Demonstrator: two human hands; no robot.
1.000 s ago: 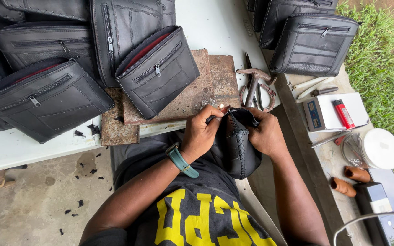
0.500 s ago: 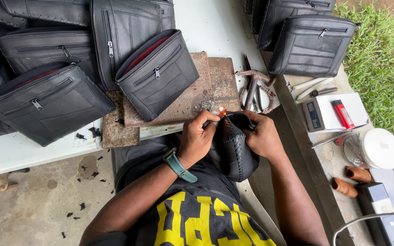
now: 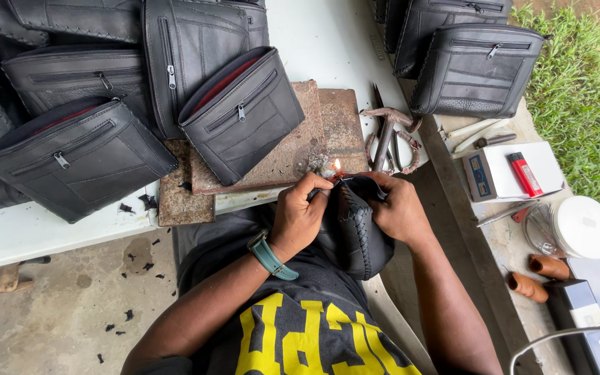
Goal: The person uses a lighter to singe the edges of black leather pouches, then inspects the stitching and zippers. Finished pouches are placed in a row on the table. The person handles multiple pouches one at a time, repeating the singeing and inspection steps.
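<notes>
- A black leather pouch (image 3: 355,232) with a laced, stitched edge rests in the person's lap, just below the desk (image 3: 50,232) edge, turned so its top corner points up toward the hands.
- A small flame (image 3: 337,165) burns right at that top corner; the pouch seems to be held low and away from the finished bags so the fire touches only the end of the lacing.
- The left hand (image 3: 300,215) has its fingers clenched on the pouch's upper edge, pinching close to the flame; whether it also holds a lighter I cannot tell.
- The right hand (image 3: 398,208) wraps over the far side, fingers grasping the pouch to steady it.
- A teal wristwatch (image 3: 269,255) sits on the left wrist.
- Just beyond, a rusty metal slab (image 3: 300,139) lies on the desk, likely a hard work surface, with a hammer (image 3: 387,132) and scissors (image 3: 411,149) beside it, within reach.
- Finished black zip bags (image 3: 78,156) are stacked leaning across the desk's far side.
- To the right, well apart, lie a red lighter (image 3: 523,173) on a white box (image 3: 543,163) and a white-lidded tub (image 3: 581,226).
</notes>
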